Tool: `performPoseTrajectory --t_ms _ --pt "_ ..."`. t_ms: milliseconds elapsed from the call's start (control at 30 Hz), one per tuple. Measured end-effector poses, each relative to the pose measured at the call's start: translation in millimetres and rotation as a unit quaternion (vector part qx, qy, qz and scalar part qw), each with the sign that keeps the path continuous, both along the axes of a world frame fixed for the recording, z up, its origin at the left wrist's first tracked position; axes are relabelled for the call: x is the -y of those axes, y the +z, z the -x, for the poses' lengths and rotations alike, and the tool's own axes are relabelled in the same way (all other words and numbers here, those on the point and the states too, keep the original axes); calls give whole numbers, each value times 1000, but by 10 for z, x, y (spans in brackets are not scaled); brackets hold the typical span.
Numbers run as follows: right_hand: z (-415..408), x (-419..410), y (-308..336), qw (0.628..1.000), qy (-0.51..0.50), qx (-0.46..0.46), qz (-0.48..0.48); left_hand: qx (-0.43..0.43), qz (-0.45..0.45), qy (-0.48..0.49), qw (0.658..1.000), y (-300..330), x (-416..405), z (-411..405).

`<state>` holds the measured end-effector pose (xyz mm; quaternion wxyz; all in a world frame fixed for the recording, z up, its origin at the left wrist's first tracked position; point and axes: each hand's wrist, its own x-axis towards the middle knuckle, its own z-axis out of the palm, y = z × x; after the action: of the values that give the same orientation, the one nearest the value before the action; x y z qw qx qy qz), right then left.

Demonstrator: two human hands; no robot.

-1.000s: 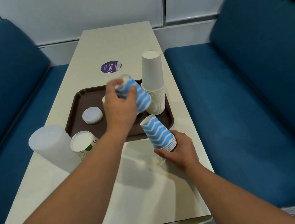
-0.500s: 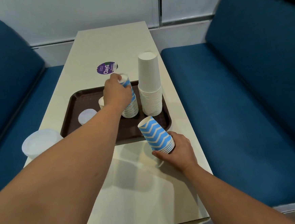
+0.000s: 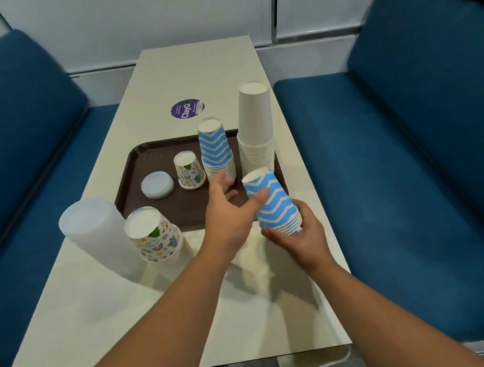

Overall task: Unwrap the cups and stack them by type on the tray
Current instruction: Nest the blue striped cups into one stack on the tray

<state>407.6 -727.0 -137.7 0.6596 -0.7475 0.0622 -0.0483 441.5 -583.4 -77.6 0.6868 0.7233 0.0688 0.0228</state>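
The right hand grips a tilted stack of blue zigzag cups at its rims, low and right of centre, over the near edge of the brown tray. The left hand reaches in, fingers spread, thumb against that stack. Looks like peeling off the next batch for the blue pile on the tray, mid-frame. Next: clasp, lift clear, nest squarely.

Cream table runs long between the benches. Brown tray sits at center. Purple sticker at the tray's 12 o'clock. Frosted stack and patterned stack stand at its 7 o'clock, touching each other.
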Motion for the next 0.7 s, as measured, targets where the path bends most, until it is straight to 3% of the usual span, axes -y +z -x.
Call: performPoseTrajectory --t_ms 100,233,367,467,700 --pt "23 -75 111 998 50 21 -18 -21 109 -63 992 -45 -46 97" --pt "72 -99 187 998 47 -1 -39 -7 164 -41 986 32 -75 116" --pt "107 -96 312 963 34 -89 -254 -8 188 -40 981 91 -74 123" --pt "114 -113 438 933 54 -89 -345 -13 205 -50 977 112 -57 156" --pt "118 -198 496 944 29 -51 -324 -21 231 -16 973 209 -74 121"
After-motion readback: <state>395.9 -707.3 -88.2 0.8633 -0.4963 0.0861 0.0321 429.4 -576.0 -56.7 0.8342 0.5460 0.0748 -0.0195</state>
